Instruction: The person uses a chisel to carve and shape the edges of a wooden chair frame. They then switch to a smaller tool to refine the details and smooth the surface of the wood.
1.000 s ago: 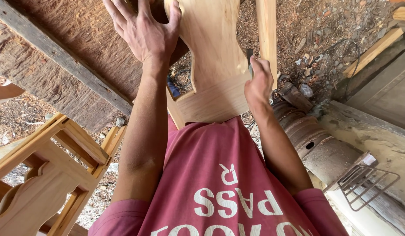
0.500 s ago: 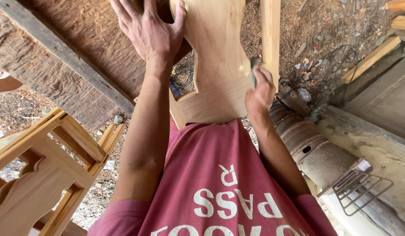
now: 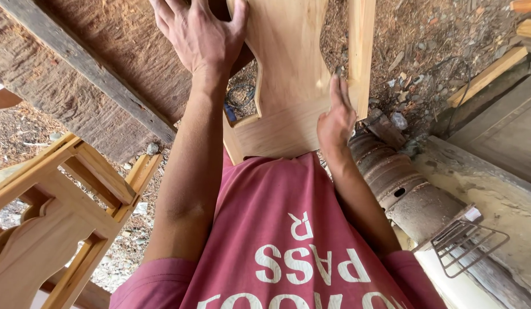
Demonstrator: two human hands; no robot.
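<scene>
Under your left hand (image 3: pixel 199 34) and right hand (image 3: pixel 336 117), the pale curved wooden panel (image 3: pixel 288 68) looks smooth and matt; the dark timber beam (image 3: pixel 88 66) is rough-sawn, the grey metal cylinder (image 3: pixel 391 177) rusty and dull.

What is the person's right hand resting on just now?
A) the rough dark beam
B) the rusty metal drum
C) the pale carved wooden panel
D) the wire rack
C: the right hand lies flat, fingers stretched out, on the lower edge of the pale carved wooden panel, while the rusty metal drum sits below it, untouched.
</scene>
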